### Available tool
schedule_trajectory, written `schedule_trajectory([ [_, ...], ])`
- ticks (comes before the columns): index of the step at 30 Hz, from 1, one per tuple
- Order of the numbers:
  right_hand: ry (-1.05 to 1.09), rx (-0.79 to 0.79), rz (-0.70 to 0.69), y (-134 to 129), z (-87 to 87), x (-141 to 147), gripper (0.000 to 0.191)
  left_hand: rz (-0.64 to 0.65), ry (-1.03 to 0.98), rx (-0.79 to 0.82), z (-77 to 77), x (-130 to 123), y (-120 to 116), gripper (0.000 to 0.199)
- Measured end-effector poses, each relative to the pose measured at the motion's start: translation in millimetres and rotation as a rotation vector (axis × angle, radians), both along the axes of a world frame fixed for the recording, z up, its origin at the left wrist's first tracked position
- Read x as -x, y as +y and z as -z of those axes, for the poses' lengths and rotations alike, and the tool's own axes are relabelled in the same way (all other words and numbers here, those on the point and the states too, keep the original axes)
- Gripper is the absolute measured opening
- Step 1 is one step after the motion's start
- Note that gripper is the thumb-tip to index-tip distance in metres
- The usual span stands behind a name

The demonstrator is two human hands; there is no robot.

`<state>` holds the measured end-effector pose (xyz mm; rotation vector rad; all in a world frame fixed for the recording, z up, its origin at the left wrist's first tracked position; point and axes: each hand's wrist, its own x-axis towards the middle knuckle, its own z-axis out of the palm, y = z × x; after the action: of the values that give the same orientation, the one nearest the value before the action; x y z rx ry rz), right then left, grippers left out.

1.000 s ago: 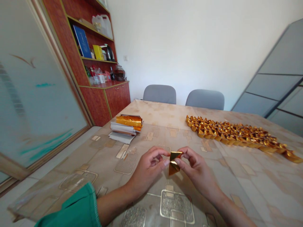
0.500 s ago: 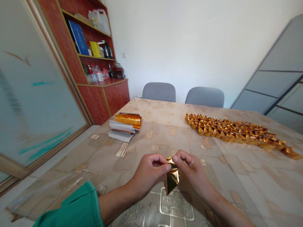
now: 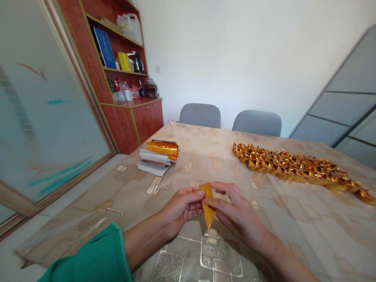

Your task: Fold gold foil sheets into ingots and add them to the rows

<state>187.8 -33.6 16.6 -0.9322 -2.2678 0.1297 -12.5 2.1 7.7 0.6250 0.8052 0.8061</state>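
Between my hands, above the near part of the table, is a folded piece of gold foil paper (image 3: 208, 213) with a pointed lower end. My left hand (image 3: 186, 207) pinches its left edge between thumb and fingers. On the other side, my right hand (image 3: 235, 207) has its thumb and fingers around the paper's right edge. Farther off to the left lies a stack of gold foil sheets (image 3: 162, 148) with white backs, bent over. Rows of folded gold foil pieces (image 3: 289, 166) stand close together on the right of the table.
A patterned cloth covers the table (image 3: 202, 141). Two grey chairs (image 3: 199, 114) stand at its far side. A red-brown cabinet (image 3: 147, 121) with bottles and a kettle is at the back left, beside a frosted sliding door (image 3: 58, 98).
The foil paper has turned, showing a flatter, duller gold face. My right fingers have shifted across it, and my left fingers have opened out a little underneath. The view has swung slightly left.
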Motion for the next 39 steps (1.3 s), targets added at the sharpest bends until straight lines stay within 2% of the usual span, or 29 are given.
schedule_trajectory([
  [2,-0.112,-0.051,-0.001,0.1,1.1,1.0,0.038,0.016,0.006,0.002,0.3,-0.1,-0.8,0.028],
  [6,-0.238,-0.154,0.017,1.8,2.4,-0.8,0.045,0.005,-0.005,-0.017,-0.1,-0.7,-1.9,0.029],
  [11,-0.144,-0.252,-0.023,1.4,-2.1,-0.2,0.02,0.044,0.0,0.022,4.6,-0.9,-0.2,0.032],
  [14,-0.107,-0.306,-0.085,-1.3,-8.6,2.4,0.022,0.057,0.015,0.026,8.0,-0.6,0.5,0.034],
  [19,-0.05,-0.173,-0.105,-2.0,-11.5,4.2,0.019,0.067,0.053,-0.083,5.0,0.3,-2.4,0.037],
  [23,0.114,-0.047,-0.083,-0.3,-5.8,6.8,0.017,0.025,0.046,-0.103,1.2,-2.0,-5.6,0.041],
  [29,0.462,0.242,0.097,0.3,6.1,17.2,0.014,-0.067,-0.003,-0.172,-0.6,-9.8,-10.9,0.041],
  [32,0.566,0.312,0.144,0.5,9.9,20.3,0.017,-0.108,-0.024,-0.225,-0.7,-11.9,-13.9,0.039],
  [34,0.549,0.298,0.129,-0.1,8.5,19.0,0.014,-0.126,-0.053,-0.22,-0.4,-11.7,-14.3,0.037],
  [36,0.433,0.223,0.064,-0.9,4.3,14.5,0.005,-0.121,-0.072,-0.175,0.0,-10.1,-12.8,0.036],
  [39,0.191,0.088,-0.021,-1.2,-2.8,5.3,0.034,-0.078,-0.033,-0.129,-0.3,-6.5,-9.0,0.039],
])
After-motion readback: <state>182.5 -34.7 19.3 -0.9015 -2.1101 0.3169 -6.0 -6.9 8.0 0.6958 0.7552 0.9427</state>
